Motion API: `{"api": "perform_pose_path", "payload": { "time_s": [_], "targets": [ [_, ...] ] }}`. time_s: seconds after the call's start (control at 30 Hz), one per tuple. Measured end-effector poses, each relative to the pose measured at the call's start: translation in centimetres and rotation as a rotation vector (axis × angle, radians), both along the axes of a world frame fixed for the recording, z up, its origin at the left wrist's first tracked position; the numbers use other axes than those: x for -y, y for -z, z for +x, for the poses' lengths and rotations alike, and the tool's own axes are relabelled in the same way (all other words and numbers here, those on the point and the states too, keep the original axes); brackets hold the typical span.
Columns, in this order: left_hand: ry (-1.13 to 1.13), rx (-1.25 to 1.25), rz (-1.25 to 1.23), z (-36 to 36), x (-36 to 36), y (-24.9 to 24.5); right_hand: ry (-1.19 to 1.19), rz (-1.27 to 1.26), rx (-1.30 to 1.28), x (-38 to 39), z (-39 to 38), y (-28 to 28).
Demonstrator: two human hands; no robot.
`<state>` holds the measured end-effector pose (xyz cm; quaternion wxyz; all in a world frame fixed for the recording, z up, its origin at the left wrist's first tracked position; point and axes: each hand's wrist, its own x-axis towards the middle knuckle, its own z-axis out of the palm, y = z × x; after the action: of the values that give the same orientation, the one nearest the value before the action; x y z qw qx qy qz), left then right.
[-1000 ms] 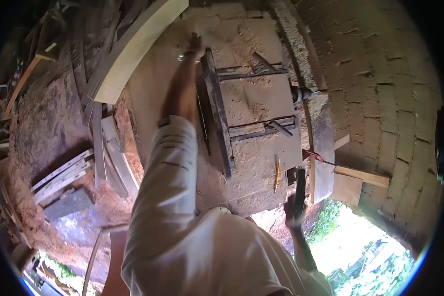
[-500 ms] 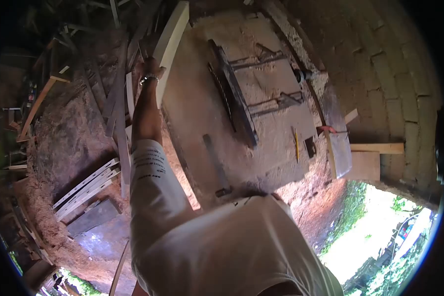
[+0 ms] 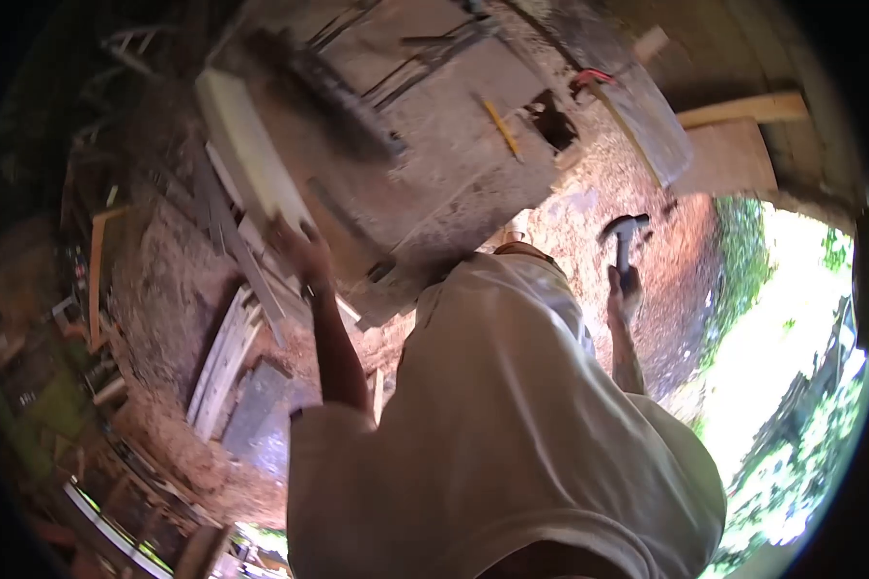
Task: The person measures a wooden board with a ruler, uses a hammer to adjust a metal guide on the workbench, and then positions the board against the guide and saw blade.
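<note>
My left hand (image 3: pixel 300 253) is closed on the near end of a pale wooden board (image 3: pixel 248 135). That board lies lengthwise along the left edge of the dusty worktable (image 3: pixel 434 207). Off the table's near right side, my right hand (image 3: pixel 625 297) grips a claw hammer (image 3: pixel 623 246) by its handle, with the head pointing up and away from me. Between the board and the middle of the tabletop runs a dark straight bar (image 3: pixel 330 94), blurred by motion. A thin dark tool (image 3: pixel 348 220) lies on the table just right of my left hand.
A yellow pencil (image 3: pixel 501 128) lies beside a square hole (image 3: pixel 553 121) in the tabletop. Stacked timber strips (image 3: pixel 224 362) and a grey slab (image 3: pixel 266 410) rest on the sawdust-covered floor at left. At right, a board (image 3: pixel 642 130) carries a red-handled object (image 3: pixel 592 76).
My left hand has drawn back toward me and now holds the board's near end. The board has swung round. My right hand, hidden before, now shows with the hammer. The view has shifted.
</note>
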<state>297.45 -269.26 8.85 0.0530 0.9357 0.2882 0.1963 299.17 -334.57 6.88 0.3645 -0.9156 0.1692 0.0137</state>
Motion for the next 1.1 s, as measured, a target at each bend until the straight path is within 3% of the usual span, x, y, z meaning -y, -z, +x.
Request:
{"api": "perform_pose_path", "payload": {
  "time_s": [0.03,0.07,0.1,0.13,0.17,0.2,0.23,0.27,0.37,0.47,0.6,0.67,0.77,0.8,0.9,1.0,1.03,1.1],
  "targets": [
    [0.055,-0.005,-0.111,-2.0,3.2,2.1,-0.028,0.051,0.034,-0.2,1.5,0.5],
    [0.064,-0.055,-0.162,-3.8,6.5,3.6,-0.234,-0.223,0.018,-0.7,4.0,-0.1],
    [0.071,-0.111,-0.21,-5.3,9.1,5.3,-0.161,0.148,0.06,0.4,5.3,3.7],
    [-0.106,-0.174,-0.311,-6.8,10.8,8.9,-0.246,0.232,0.079,-1.3,8.3,1.8],
    [-0.228,-0.252,-0.355,-7.1,11.8,10.5,-0.199,0.511,-0.036,-1.9,10.2,3.6],
    [-0.348,-0.339,-0.397,-7.5,12.8,12.0,-0.339,0.358,-0.062,-3.3,12.7,1.8],
    [-0.404,-0.441,-0.379,-7.2,13.1,12.2,-0.373,0.47,0.018,-3.7,13.7,4.6],
    [-0.463,-0.541,-0.359,-7.1,13.4,12.4,-0.322,0.525,-0.165,-3.1,14.4,7.5],
    [-0.288,-0.73,-0.402,-7.7,11.7,12.7,-0.29,0.455,-0.146,-3.9,15.7,14.5],
    [-0.31,-0.58,-0.586,-9.5,13.9,12.6,-0.299,0.442,-0.088,-3.9,16.1,22.8],
    [-0.464,-0.614,-0.481,-7.6,18.1,12.1,-0.334,0.336,0.015,-3.7,18.1,25.1],
    [-0.53,-0.558,-0.449,-6.9,18.9,13.0,-0.278,0.233,-0.11,-3.1,18.0,26.3],
    [-0.443,-0.614,-0.542,-6.6,17.5,14.4,-0.207,0.046,-0.369,-1.7,17.2,28.7],
    [-0.465,-0.617,-0.64,-6.2,17.7,13.9,-0.236,0.054,-0.318,-1.1,16.5,31.5],
    [-0.519,-0.532,-0.989,-4.0,20.1,10.2,-0.21,0.094,-0.215,0.4,15.7,31.3],
    [-0.528,-0.219,-1.459,-3.2,25.2,5.8,-0.169,0.324,-0.135,0.4,16.3,22.4],
    [-0.432,-0.039,-1.674,-2.2,27.9,3.7,-0.178,0.436,-0.116,0.4,16.7,19.2],
    [-0.251,-0.005,-1.801,2.1,33.4,-0.9,-0.294,0.579,-0.05,-0.6,16.7,12.4]
  ]
}}
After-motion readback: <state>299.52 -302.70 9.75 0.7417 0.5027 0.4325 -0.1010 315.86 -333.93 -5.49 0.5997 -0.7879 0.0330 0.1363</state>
